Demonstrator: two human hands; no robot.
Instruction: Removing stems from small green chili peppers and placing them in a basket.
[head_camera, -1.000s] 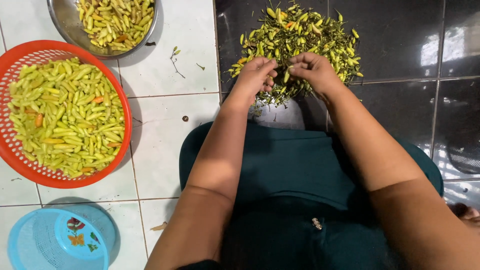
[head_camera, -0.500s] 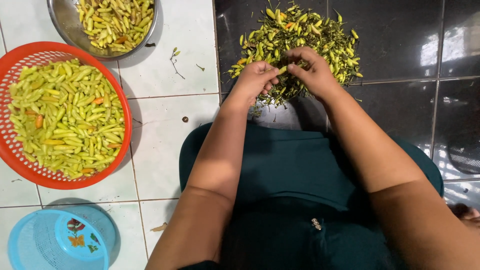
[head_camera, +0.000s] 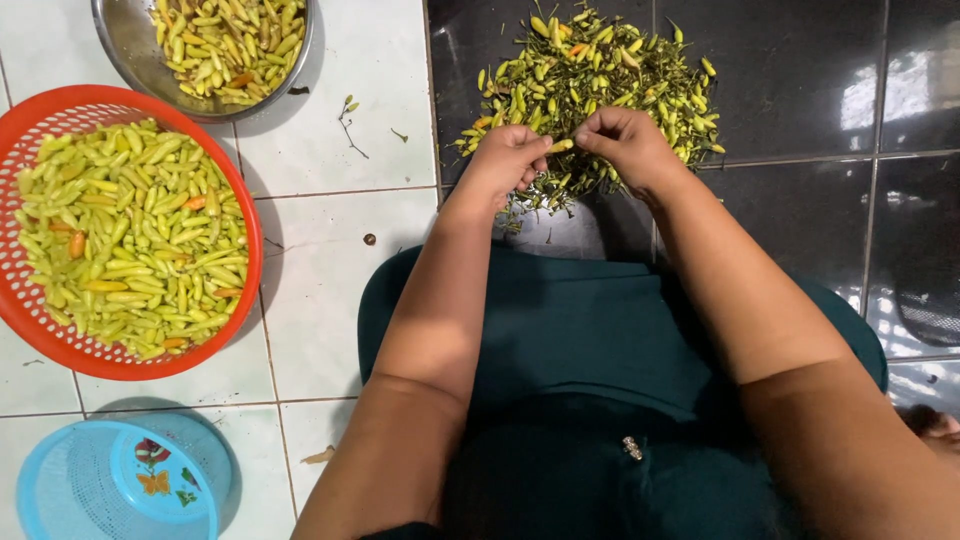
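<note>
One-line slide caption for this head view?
Left hand and right hand pinch one chilli over a stemmed chilli pile, beside a red basket.

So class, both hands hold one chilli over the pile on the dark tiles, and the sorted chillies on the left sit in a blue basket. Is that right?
Not quite. The head view shows the sorted chillies lying in a red basket; the blue basket holds none. The rest stands: the left hand and right hand hold one chilli over the pile on the dark tiles.
</note>
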